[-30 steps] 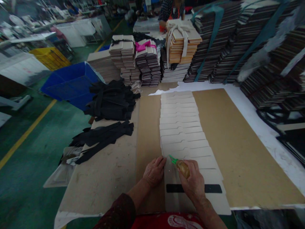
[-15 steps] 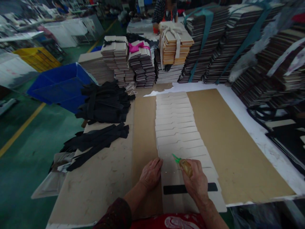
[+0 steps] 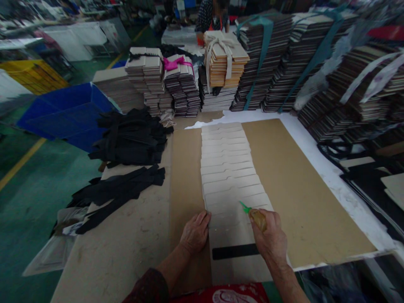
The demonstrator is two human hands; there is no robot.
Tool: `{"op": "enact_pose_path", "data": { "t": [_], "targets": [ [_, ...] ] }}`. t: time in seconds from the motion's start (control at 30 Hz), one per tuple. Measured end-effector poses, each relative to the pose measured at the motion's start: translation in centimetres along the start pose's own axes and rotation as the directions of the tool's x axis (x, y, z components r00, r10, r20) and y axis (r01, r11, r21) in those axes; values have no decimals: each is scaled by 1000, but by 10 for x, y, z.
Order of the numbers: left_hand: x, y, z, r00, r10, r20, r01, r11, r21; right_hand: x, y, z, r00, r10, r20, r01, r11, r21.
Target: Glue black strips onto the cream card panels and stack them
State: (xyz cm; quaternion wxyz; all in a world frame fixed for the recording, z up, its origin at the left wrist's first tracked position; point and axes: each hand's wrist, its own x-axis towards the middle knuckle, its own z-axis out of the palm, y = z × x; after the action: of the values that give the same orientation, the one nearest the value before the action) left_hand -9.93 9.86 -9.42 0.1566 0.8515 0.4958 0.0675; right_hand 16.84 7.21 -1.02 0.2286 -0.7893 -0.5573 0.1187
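A row of overlapping pale beige panels (image 3: 224,172) runs away from me down the board. My right hand (image 3: 270,240) is closed around a brownish glue bottle (image 3: 259,220). Its green nozzle points up and left, close over one of the nearer panels; I cannot tell whether it touches. My left hand (image 3: 195,232) lies with fingers stretched out, fingertips at the left edge of the panels. Across the nearest panel lies a black strip (image 3: 232,252), its right end hidden behind my right hand.
Loose black strips (image 3: 126,185) and a black bundle (image 3: 132,136) lie on the left. A blue crate (image 3: 66,113) stands beyond the table's left edge. Tied stacks of panels (image 3: 225,59) line the back, more on the right (image 3: 344,105). A person (image 3: 214,19) is behind them.
My right hand has moved the glue bottle rightward across the panel. My left hand stays at the panels' left edge. The whole view has shifted slightly.
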Motion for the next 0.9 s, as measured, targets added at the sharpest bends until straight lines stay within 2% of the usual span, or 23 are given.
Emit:
{"op": "enact_pose_path", "data": {
  "t": [0.1,0.33,0.6,0.8,0.9],
  "targets": [
    [0,-1,1,1000,1,-9,-1,1000,5,3,7,-4,999,22,-24,-23,1000,-19],
    [1,-2,-1,999,23,-30,-22,1000,19,-1,-6,2,998,-56,37,55,998,32],
    [1,-3,1,998,27,-52,-25,999,32,15,31,-16,991,88,-101,-94,994,-60],
    [0,-5,1,998,34,-55,-32,999,44,10,21,-7,1000,-23,-3,23,1000,5],
    [0,-6,1,997,43,-58,-40,998,46,12,24,-8,1000,-1,-18,1,1000,-7]
  ]
}}
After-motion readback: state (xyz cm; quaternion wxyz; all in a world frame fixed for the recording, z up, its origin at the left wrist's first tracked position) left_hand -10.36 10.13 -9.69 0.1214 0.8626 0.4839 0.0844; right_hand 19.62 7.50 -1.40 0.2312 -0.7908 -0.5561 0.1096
